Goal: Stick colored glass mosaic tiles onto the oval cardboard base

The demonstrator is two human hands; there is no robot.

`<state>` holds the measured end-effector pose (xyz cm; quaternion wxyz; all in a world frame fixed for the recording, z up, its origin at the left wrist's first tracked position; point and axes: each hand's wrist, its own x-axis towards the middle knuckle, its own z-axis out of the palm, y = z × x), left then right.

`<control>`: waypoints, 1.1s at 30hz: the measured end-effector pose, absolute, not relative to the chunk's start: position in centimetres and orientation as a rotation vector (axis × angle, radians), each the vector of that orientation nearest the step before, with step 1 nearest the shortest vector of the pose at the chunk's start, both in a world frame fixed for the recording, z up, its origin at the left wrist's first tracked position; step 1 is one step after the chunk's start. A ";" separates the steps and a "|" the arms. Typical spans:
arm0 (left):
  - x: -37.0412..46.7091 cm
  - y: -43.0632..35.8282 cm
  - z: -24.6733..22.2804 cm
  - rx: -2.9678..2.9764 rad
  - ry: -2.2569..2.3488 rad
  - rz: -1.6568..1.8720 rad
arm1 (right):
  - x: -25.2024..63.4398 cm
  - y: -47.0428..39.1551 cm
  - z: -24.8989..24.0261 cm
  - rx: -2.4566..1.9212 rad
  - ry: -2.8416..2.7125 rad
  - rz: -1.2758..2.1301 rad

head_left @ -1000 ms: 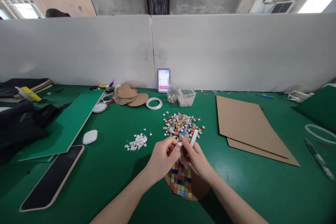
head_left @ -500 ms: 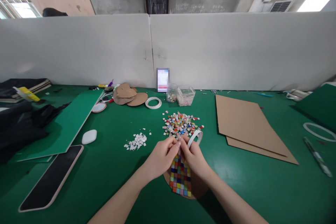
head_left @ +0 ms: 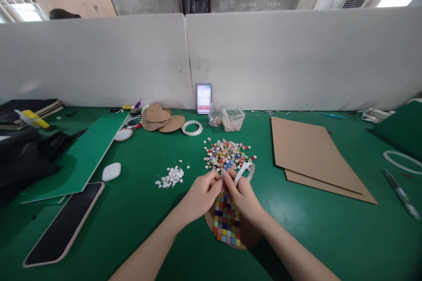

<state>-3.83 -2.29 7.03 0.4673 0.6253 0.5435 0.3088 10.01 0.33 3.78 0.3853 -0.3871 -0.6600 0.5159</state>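
Note:
My left hand (head_left: 203, 193) is closed, its thumb and fingertips pinched beside those of my right hand; whatever lies between them is too small to make out. A white tape roll (head_left: 241, 173) hangs at the fingers of my right hand (head_left: 243, 195), which are closed with the ring looped past them. Under both hands, a grid of coloured mosaic tiles (head_left: 227, 225) covers the middle of a round cardboard disc (head_left: 252, 233). The hands hide the grid's far end. Just beyond the fingertips spreads a pile of loose mosaic tiles (head_left: 227, 153).
White paper scraps (head_left: 170, 178) lie left of the hands. A phone (head_left: 66, 226) and a white case (head_left: 111, 171) are farther left. Cardboard sheets (head_left: 305, 149) lie to the right. Behind the tiles stand a clear box (head_left: 233, 119), a clear cup (head_left: 215, 116) and a lit screen (head_left: 203, 99).
The fingertips have shifted slightly to the left, and the two thumbs look a little farther apart. The tape roll stays at my right hand, and the view has tilted slightly.

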 end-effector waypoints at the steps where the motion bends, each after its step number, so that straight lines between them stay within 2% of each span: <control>1: -3.9 -2.3 7.0 1.520 1.324 0.759 | 10.0 0.3 3.8 -0.978 -1.648 1.340; 7: -4.3 -2.3 6.5 1.363 1.207 0.763 | 9.6 0.1 3.9 -0.894 -1.321 1.713; 11: -4.1 -2.2 6.7 1.306 1.164 0.770 | 9.6 0.4 4.3 -0.878 -1.157 1.820; 17: -7.5 -1.0 7.6 1.577 1.534 0.737 | 10.0 0.8 4.2 -0.879 -1.118 1.813; 23: -12.9 -0.1 6.8 1.620 1.888 0.423 | 10.3 1.1 3.5 -0.881 -1.208 1.752; 27: -13.5 -0.2 6.7 1.637 1.950 0.280 | 10.3 1.3 3.6 -0.877 -1.235 1.711; 33: -13.0 -0.3 7.6 1.648 1.971 0.263 | 10.3 1.4 4.3 -0.935 -1.163 1.693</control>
